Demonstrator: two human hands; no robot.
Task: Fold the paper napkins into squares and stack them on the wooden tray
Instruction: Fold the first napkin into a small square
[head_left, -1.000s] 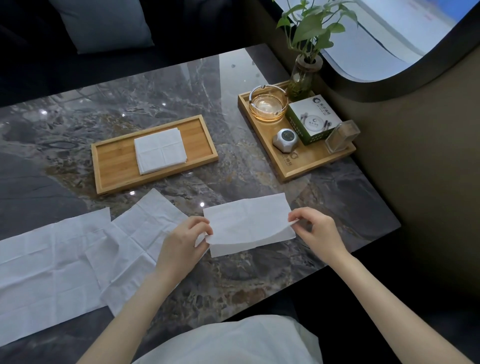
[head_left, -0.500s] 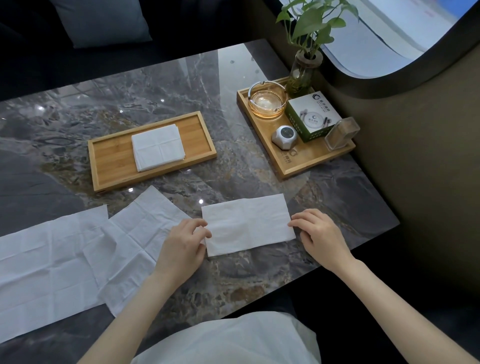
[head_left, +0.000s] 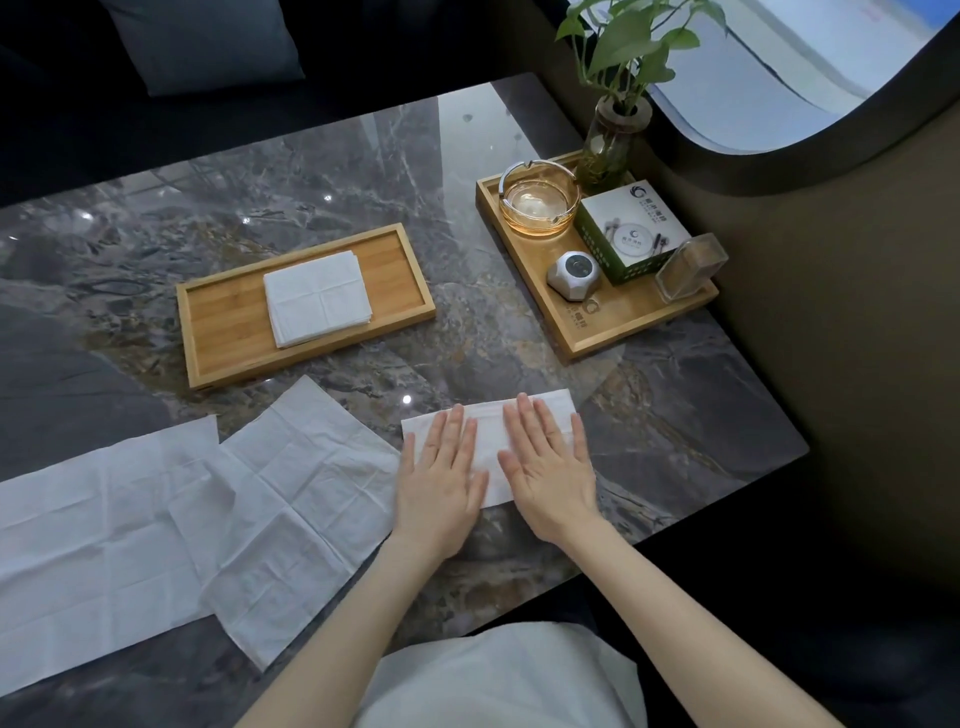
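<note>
A half-folded white napkin (head_left: 488, 441) lies flat on the dark marble table near its front edge. My left hand (head_left: 441, 478) and my right hand (head_left: 550, 462) rest palm-down on it side by side, fingers spread, covering most of it. Behind it, left of centre, the long wooden tray (head_left: 218, 332) carries a stack of square-folded napkins (head_left: 317, 297). Two unfolded napkins lie to the left: one (head_left: 301, 499) beside my left hand, another (head_left: 88, 530) running off the left edge.
A second wooden tray (head_left: 613, 332) at the back right holds a glass ashtray (head_left: 537, 205), a green-and-white box (head_left: 636, 236), a small white gadget (head_left: 571, 275), a clear holder (head_left: 688, 265) and a plant vase (head_left: 610, 145). A wall borders the table's right edge.
The napkin, lifted by its two ends a second ago, was laid flat. Both hands have moved from its ends onto its top and now press on it.
</note>
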